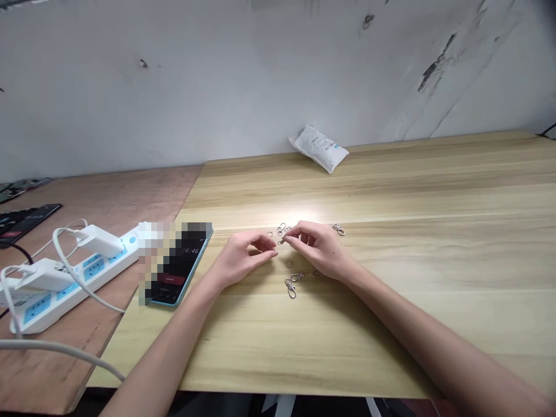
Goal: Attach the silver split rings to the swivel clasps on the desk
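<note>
2 swivel clasps [291, 288] and a split ring [289, 263] lay on the pale wooden table [391, 347] just in front of the hands. The left hand [243, 258] and right hand [315, 246] were close together, fingertips almost meeting. The right pinched a small silver clasp [282, 239]; whether the left held anything could not be told. More rings [270, 234] lay just beside the left fingertips, another clasp [339, 230] lay just past the right hand, and a white packet [319, 149] sat farther off against the wall [217, 75].

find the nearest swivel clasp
In the head view, the swivel clasp lies on the pale wood table, below and between the left hand and right hand, next to a second clasp.
</note>
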`<control>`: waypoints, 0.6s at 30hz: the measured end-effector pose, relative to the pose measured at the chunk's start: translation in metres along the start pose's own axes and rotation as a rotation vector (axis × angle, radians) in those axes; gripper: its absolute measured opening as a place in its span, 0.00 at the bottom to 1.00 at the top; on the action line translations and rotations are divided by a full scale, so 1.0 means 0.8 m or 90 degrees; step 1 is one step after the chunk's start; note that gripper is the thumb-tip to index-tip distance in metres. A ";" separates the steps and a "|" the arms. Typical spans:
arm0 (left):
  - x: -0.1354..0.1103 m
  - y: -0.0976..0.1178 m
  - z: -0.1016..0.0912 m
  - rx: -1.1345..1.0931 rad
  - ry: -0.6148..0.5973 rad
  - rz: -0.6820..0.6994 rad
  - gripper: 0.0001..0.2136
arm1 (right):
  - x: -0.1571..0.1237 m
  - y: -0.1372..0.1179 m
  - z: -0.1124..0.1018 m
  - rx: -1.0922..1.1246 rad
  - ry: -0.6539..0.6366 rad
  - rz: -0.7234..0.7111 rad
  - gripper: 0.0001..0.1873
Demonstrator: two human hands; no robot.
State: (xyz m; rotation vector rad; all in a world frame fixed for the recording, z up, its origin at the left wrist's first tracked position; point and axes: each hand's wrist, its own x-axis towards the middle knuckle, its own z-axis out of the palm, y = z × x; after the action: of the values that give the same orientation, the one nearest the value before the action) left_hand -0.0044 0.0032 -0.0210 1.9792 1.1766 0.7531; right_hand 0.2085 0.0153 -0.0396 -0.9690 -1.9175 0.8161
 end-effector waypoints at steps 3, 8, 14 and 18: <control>0.002 0.001 0.003 -0.058 0.009 -0.029 0.08 | -0.001 0.000 0.002 -0.003 -0.009 -0.007 0.07; 0.003 0.002 0.004 -0.183 0.069 -0.088 0.09 | -0.002 0.000 0.002 -0.004 -0.009 -0.003 0.07; 0.007 -0.001 0.002 -0.264 0.156 -0.148 0.13 | -0.001 -0.004 0.000 0.006 0.001 0.006 0.08; 0.008 -0.002 0.001 -0.310 0.179 -0.146 0.17 | -0.001 -0.006 0.000 0.008 -0.007 0.006 0.08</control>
State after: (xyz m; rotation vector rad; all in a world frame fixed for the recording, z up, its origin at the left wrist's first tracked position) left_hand -0.0017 0.0096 -0.0219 1.3471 1.2126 1.0998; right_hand 0.2073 0.0122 -0.0360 -0.9685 -1.9157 0.8403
